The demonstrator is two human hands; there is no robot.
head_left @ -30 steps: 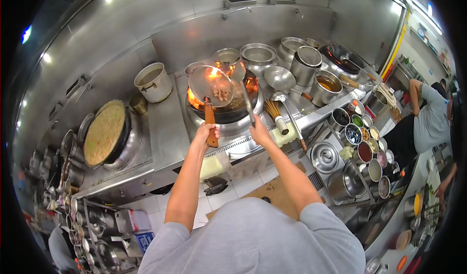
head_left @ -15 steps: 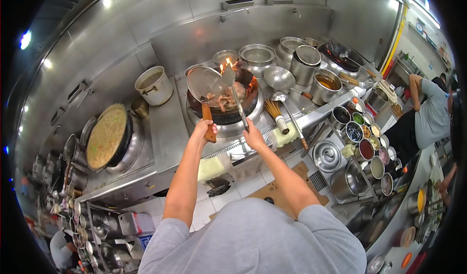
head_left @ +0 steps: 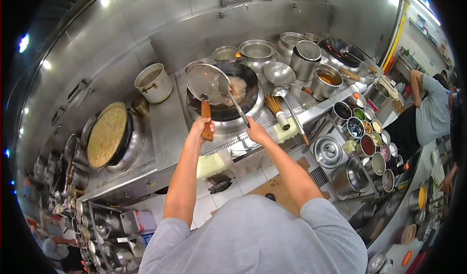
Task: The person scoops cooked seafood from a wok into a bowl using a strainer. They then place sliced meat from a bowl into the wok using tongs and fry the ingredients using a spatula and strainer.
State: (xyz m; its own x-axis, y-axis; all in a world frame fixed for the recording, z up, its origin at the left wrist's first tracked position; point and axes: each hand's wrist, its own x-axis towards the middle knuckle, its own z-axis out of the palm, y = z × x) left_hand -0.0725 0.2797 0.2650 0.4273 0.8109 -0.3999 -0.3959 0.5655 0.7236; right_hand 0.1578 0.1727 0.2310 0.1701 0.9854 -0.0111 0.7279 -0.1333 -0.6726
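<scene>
My left hand (head_left: 202, 129) is closed round the wooden handle of a round mesh strainer (head_left: 203, 82), held tilted over the left side of a black wok (head_left: 228, 111). In my right hand (head_left: 255, 132) is the shaft of a long-handled metal wok tool (head_left: 238, 109). Its head overlaps the strainer's mesh, so I cannot tell whether it is a ladle or a spatula. Pale, shiny food (head_left: 237, 88) lies in the wok below the tool. A small flame (head_left: 238, 54) shows behind the wok.
To the right are a perforated skimmer (head_left: 279, 73), a bamboo brush (head_left: 273, 104), a ladle (head_left: 287, 103) and a pot of orange-brown liquid (head_left: 327, 79). Several seasoning tins (head_left: 366, 146) stand further right. A wok full of food (head_left: 109, 135) is at left. Another person (head_left: 430, 113) stands at far right.
The high flames over the wok have died down to a small flicker behind it. The tool's head has shifted down and left against the strainer. Food pieces near the strainer no longer show.
</scene>
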